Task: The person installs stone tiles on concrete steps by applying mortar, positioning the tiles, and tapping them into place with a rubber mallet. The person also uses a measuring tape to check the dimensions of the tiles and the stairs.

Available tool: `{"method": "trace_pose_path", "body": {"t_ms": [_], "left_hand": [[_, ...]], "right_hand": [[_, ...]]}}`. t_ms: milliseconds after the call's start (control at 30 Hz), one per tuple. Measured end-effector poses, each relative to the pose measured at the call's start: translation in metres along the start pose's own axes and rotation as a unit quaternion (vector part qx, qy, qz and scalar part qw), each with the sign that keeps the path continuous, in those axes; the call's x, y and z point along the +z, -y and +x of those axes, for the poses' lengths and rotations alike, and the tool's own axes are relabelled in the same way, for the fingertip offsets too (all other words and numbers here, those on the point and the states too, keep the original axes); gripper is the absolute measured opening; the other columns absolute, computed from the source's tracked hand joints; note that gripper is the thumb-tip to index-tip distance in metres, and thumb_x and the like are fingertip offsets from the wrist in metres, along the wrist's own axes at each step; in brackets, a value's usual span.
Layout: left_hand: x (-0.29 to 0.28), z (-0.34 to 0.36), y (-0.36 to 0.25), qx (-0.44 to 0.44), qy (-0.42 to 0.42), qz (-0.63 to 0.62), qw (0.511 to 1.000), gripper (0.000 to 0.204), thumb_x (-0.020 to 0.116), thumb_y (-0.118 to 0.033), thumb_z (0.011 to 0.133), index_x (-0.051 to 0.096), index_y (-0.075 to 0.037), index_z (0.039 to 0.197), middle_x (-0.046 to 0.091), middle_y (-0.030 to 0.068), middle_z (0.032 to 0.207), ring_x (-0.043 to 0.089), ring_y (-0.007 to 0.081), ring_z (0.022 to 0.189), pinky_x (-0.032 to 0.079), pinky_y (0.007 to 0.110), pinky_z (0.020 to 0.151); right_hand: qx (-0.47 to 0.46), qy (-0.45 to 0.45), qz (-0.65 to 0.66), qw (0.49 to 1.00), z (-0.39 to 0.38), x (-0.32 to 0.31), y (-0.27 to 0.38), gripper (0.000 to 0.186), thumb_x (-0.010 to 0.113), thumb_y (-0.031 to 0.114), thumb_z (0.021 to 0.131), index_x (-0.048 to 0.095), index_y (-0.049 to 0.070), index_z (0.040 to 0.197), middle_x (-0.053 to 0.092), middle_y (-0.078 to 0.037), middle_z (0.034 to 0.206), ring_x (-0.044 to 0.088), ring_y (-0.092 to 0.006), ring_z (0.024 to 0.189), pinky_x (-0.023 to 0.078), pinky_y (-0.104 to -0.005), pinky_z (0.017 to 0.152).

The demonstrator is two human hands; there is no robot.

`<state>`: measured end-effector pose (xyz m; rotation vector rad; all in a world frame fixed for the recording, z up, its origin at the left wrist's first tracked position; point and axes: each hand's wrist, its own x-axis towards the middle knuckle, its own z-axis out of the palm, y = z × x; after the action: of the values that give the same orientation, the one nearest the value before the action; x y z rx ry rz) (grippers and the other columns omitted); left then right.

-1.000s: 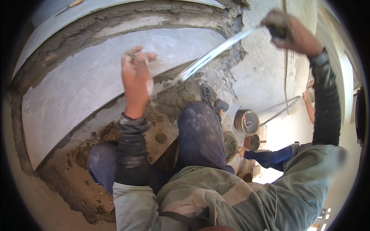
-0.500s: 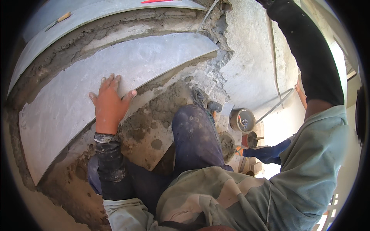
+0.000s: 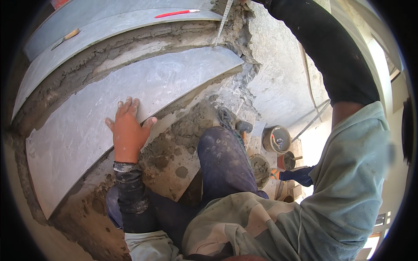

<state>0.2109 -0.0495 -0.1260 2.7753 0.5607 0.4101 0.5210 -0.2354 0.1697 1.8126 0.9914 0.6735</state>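
Note:
A grey stone-look tile slab (image 3: pixel 174 71) with a curved back edge lies on the step in front of me. My left hand (image 3: pixel 129 135) rests on the slab near its front edge, fingers spread, holding nothing. A white measuring tape (image 3: pixel 224 22) with markings stands on end at the slab's far right end, reaching up out of the picture. My right arm stretches forward. Only a sliver of my right hand (image 3: pixel 244 1) shows at the top edge beside the tape, with its fingers cut off.
On the higher step's slab (image 3: pixel 104 35) lie a red pen (image 3: pixel 177 13) and a wooden-handled tool (image 3: pixel 65 38). Wet mortar (image 3: pixel 170 148) covers the step by my knee. To the right are a mallet (image 3: pixel 244 126), buckets (image 3: pixel 276 139) and another person's gloved hand (image 3: pixel 275 174).
The view has tilted, so more of the upper step and the tape shows. My left hand stays on the slab. The other person's arm has shifted near the mortar bucket.

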Motion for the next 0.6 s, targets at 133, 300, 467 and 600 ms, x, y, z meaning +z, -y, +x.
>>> {"method": "trace_pose_path", "body": {"t_ms": [133, 300, 467, 600], "left_hand": [[-0.001, -0.001, -0.001, 0.004, 0.000, -0.008, 1.000, 0.075, 0.081, -0.040, 0.078, 0.054, -0.010, 0.141, 0.047, 0.0127, 0.151, 0.036, 0.0345, 0.144, 0.019, 0.073, 0.111], [0.002, 0.000, -0.003, 0.014, 0.000, -0.010, 1.000, 0.075, 0.080, -0.040, 0.079, 0.053, -0.008, 0.141, 0.047, 0.0142, 0.150, 0.037, 0.0357, 0.143, 0.020, 0.075, 0.110], [-0.002, 0.001, -0.003, 0.001, 0.012, -0.006, 1.000, 0.075, 0.081, -0.039, 0.079, 0.053, -0.009, 0.142, 0.047, 0.0124, 0.151, 0.036, 0.0343, 0.144, 0.019, 0.074, 0.111], [-0.003, 0.003, -0.005, -0.003, 0.022, 0.001, 1.000, 0.075, 0.080, -0.040, 0.079, 0.053, -0.010, 0.142, 0.045, 0.0111, 0.152, 0.035, 0.0329, 0.145, 0.019, 0.074, 0.111]], "right_hand": [[-0.021, -0.056, 0.000, 0.998, -0.006, -0.001, 0.007, 0.023, 0.084, 0.024, 0.061, 0.076, 0.010, 0.076, 0.074, -0.009, 0.082, 0.073, -0.0291, 0.084, 0.058, -0.0400, 0.071], [-0.022, -0.002, -0.014, 1.000, -0.002, 0.002, 0.009, 0.027, 0.086, 0.028, 0.061, 0.077, 0.010, 0.079, 0.075, -0.008, 0.084, 0.073, -0.0269, 0.087, 0.058, -0.0389, 0.072], [-0.032, -0.013, -0.019, 0.999, -0.001, 0.004, 0.019, 0.027, 0.085, 0.029, 0.061, 0.077, 0.010, 0.079, 0.075, -0.008, 0.085, 0.073, -0.0265, 0.088, 0.058, -0.0384, 0.072], [-0.022, 0.001, -0.022, 1.000, 0.000, 0.002, 0.019, 0.028, 0.085, 0.027, 0.059, 0.077, 0.010, 0.079, 0.075, -0.009, 0.086, 0.073, -0.0265, 0.088, 0.058, -0.0385, 0.073]]}}
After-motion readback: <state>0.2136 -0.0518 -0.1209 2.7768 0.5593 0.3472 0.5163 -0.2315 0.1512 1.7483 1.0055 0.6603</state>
